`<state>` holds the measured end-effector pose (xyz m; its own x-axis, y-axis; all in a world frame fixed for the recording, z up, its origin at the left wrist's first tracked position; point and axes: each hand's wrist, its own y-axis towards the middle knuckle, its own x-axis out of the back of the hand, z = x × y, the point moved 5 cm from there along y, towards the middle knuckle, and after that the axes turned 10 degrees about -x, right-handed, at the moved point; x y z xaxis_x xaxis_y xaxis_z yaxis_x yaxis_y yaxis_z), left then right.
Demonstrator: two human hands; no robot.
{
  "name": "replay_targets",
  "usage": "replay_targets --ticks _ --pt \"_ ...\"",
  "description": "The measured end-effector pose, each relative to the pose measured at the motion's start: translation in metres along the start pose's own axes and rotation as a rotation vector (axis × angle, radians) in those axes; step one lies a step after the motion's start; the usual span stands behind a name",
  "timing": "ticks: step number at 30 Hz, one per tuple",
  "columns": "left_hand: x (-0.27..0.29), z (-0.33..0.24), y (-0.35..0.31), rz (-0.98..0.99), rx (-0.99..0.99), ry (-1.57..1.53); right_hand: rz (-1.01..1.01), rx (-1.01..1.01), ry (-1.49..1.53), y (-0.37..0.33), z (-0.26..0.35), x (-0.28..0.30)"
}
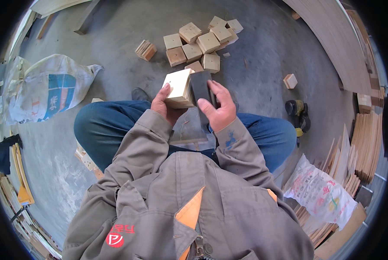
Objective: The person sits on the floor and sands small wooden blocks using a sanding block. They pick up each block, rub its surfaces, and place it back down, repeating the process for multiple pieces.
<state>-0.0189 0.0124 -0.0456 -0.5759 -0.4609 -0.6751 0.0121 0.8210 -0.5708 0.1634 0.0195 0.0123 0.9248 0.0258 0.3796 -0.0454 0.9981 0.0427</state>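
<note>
My left hand (163, 104) grips a pale wooden block (177, 89) made of stacked layers, with a small hole in its top face. Its thumb lies along the block's left edge. In my right hand (221, 107) is a dark grey flat piece that looks like sandpaper (200, 86), held between thumb and fingers. That piece stands against the right side of the block. Both hands are above the floor, between my bent knees. Beyond them, several similar wooden blocks (208, 42) lie in a loose pile.
A single layered block (146, 50) stands left of the pile, another block (290, 81) to the right. A yellow and black power tool (298, 113) lies by my right knee. White woven sacks (51, 89) sit at left and lower right. Stacked wood strips (365, 147) line the right side.
</note>
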Motion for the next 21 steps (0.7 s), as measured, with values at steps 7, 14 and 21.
replay_targets --ticks 7,14,21 --pt "0.010 -0.005 0.010 0.120 -0.022 -0.215 -0.031 0.275 -0.213 -0.014 0.036 -0.011" --pt "0.000 -0.003 -0.004 0.096 0.024 -0.192 -0.141 0.051 -0.330 0.039 0.017 -0.002" --pt "0.015 -0.012 0.010 0.058 -0.143 -0.291 -0.069 0.110 -0.328 -0.028 0.042 -0.024"
